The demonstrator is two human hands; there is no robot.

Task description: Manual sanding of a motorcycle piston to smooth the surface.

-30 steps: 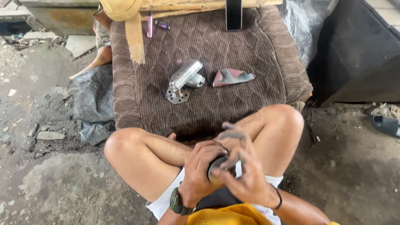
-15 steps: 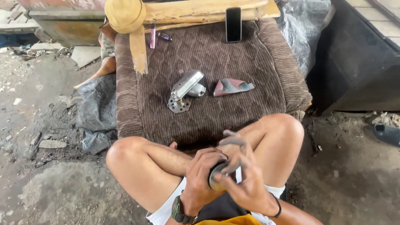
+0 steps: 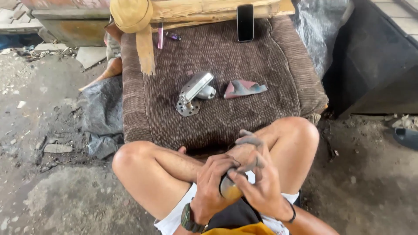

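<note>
Seated low, knees up. Left hand and right hand are clamped together on a small round metal piece, held in the lap just short of the cushion. Fingertips are grimy; the two-handed wrap likely steadies the piece against rubbing or twisting.

On the cushion's middle: a shiny metal bracket with holed base, and right of it a worn scrap of sandpaper, both within reach. Cushion's far edge: a phone propped against a wooden plank. Open dirt floor lies left of the cushion; a dark box crowds its right.
</note>
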